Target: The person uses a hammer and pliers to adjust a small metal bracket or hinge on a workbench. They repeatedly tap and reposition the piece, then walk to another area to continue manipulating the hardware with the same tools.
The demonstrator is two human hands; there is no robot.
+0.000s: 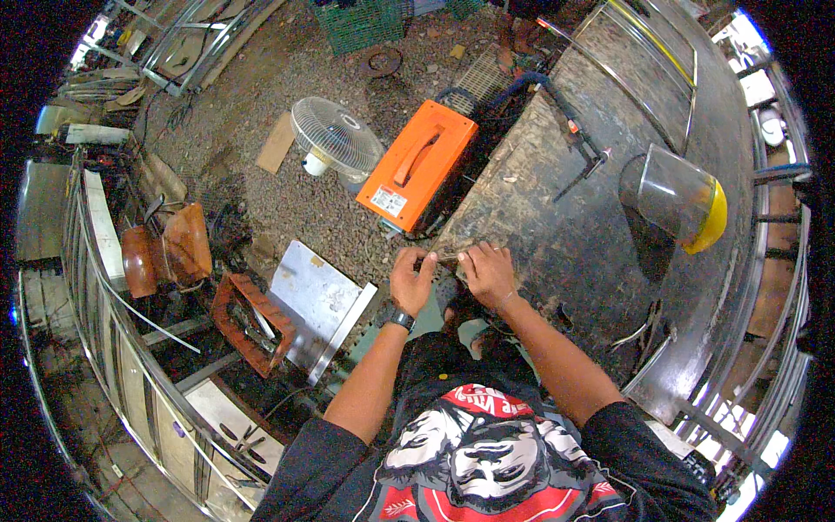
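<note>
At the near left edge of the dark worktable (557, 235), my left hand (411, 278) and my right hand (489, 277) are close together with their fingers closed. A small, thin, dull piece (447, 258) spans the gap between the two pinches; it is too small to name. The left wrist wears a dark watch (400, 319). Just beyond my hands stands an orange metal machine (417, 165) with a handle on top. On the table, to the right, a torch-like tool (591, 165) on a dark hose lies apart from both hands.
A clear face shield (683, 191) with a yellow top rests on the table's right. A white fan (335, 135) stands on the gravel left of the machine. Nearer left are a pale metal panel (313, 296), a rusty tray (252, 322) and metal railings (96, 261). A green crate (357, 26) stands far off.
</note>
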